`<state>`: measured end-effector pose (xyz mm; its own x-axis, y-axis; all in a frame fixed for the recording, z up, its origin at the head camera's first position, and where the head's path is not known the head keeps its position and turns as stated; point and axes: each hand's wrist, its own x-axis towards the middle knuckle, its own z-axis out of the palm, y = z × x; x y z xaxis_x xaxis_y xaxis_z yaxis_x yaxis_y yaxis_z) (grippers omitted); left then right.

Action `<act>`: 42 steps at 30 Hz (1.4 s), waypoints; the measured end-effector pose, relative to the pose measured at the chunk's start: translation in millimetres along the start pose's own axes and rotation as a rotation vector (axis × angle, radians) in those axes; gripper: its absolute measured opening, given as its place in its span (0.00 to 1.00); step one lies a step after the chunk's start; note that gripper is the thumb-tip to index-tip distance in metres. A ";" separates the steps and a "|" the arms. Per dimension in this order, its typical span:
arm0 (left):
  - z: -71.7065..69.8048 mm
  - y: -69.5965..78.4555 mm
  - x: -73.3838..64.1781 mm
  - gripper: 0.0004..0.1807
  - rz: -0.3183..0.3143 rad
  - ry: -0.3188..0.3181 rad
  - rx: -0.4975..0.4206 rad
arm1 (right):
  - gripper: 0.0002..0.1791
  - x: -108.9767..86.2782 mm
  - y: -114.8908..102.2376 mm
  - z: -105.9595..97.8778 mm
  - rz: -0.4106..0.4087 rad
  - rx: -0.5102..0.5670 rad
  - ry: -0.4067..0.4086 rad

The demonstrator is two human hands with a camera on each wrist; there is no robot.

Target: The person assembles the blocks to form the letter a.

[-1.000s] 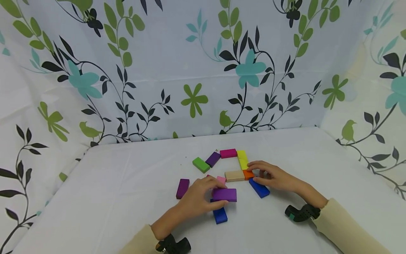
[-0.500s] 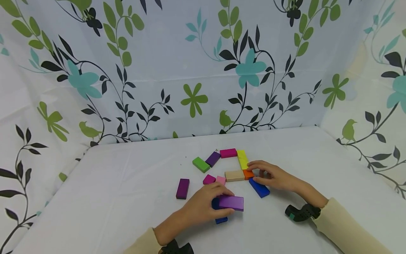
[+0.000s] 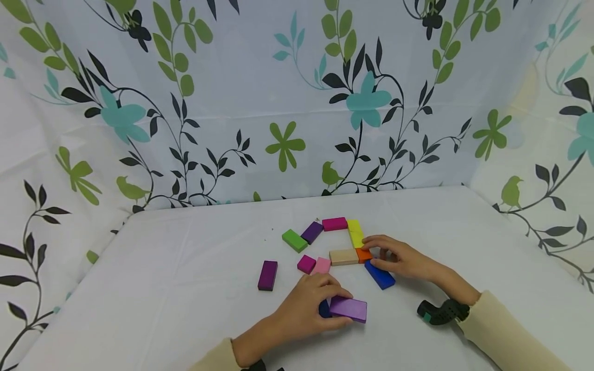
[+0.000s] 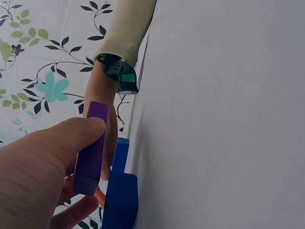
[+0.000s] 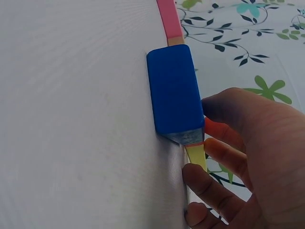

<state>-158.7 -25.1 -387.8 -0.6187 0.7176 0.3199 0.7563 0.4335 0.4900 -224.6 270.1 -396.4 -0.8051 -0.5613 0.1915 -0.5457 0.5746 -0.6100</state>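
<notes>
My left hand (image 3: 308, 308) pinches a purple block (image 3: 348, 308) between thumb and fingers, raised over the near part of the table. Partly hidden behind that hand is a dark blue block (image 3: 325, 309); in the left wrist view this blue block (image 4: 120, 200) stands below the purple one. My right hand (image 3: 402, 257) rests at the right end of the arrangement, its fingers loosely bent. Fingertips touch near the yellow block (image 3: 355, 233) and orange block (image 3: 363, 255), and the thumb lies by another blue block (image 3: 379, 274).
A tan block (image 3: 343, 257), pink block (image 3: 321, 266) and magenta block (image 3: 306, 264) continue the row leftward. Farther back lie a magenta block (image 3: 334, 223), dark purple block (image 3: 312, 232) and green block (image 3: 294, 240). A plum block (image 3: 267, 275) sits apart at left on the white table (image 3: 185, 288).
My left hand has carried the purple block rightward and toward the near edge, uncovering the magenta and pink blocks and covering more of the blue one. The right hand has stayed in place.
</notes>
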 end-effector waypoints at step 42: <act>12.2 3.0 -2.0 0.18 -0.066 -0.099 0.115 | 0.19 0.5 -0.3 1.0 -0.022 0.016 0.014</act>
<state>-152.6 -18.6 -396.9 -0.6484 0.7330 0.2057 0.7373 0.5372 0.4096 -224.6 269.1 -397.0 -0.7965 -0.5650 0.2153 -0.5592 0.5527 -0.6179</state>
